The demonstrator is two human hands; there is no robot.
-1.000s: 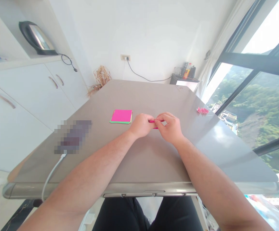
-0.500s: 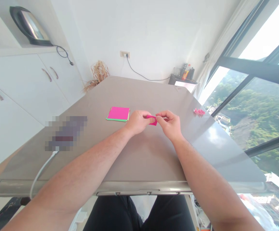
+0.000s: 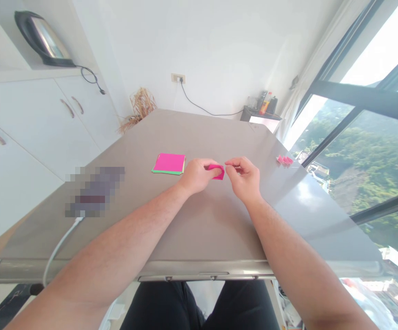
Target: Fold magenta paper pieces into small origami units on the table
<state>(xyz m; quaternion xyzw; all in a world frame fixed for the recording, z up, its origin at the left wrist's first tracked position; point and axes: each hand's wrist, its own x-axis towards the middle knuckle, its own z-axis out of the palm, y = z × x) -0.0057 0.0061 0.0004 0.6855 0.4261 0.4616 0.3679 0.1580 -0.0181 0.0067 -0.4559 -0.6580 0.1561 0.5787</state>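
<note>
My left hand [image 3: 199, 175] pinches a small folded piece of bright pink paper [image 3: 220, 173] between thumb and fingers, just above the table or resting on it; I cannot tell which. Part of the paper is hidden by the thumb. Right beside it, a small gap away, is my right hand [image 3: 246, 178], its fingers curled and the thumb close to the index fingertip, with nothing visible between them. Left of my hands lies a stack of square coloured paper [image 3: 169, 162], pink on top with green and yellow edges showing.
The grey table [image 3: 199, 229] spans the view. Small folded pink pieces [image 3: 284, 160] lie near its right edge. A blurred-out device [image 3: 95, 192] with a white cable [image 3: 59, 243] lies on the left. Bottles [image 3: 265, 103] stand beyond the far right corner.
My right hand has moved slightly right, off the pink paper. My left hand keeps its hold, and the paper's right edge now shows more fully.
</note>
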